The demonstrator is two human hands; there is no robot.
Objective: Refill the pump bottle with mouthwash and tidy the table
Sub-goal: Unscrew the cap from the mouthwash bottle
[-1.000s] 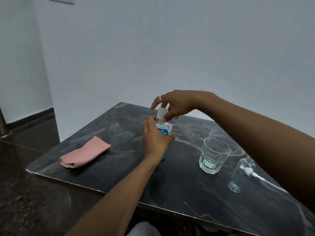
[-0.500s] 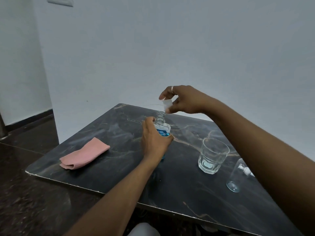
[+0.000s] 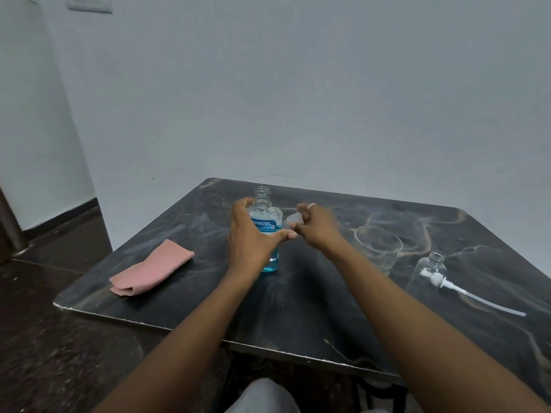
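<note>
The mouthwash bottle (image 3: pixel 266 222), clear with blue liquid and a blue label, stands upright near the middle of the dark marble table (image 3: pixel 313 293), its neck uncapped. My left hand (image 3: pixel 250 236) wraps around its body. Just right of the bottle, my right hand (image 3: pixel 316 226) pinches the translucent cap (image 3: pixel 292 219). An empty clear pump bottle (image 3: pixel 430 269) stands at the right with no top on. Its white pump head with long tube (image 3: pixel 459 289) lies on the table in front of it.
A clear drinking glass (image 3: pixel 378 248) stands between my right forearm and the pump bottle. A folded pink cloth (image 3: pixel 152 268) lies at the table's left. A white wall rises behind the table. The table's chipped front edge (image 3: pixel 208 335) faces me.
My right hand lifted the cap off the mouthwash bottle and has lowered it to the bottle's right side. My left hand kept its hold on the bottle.
</note>
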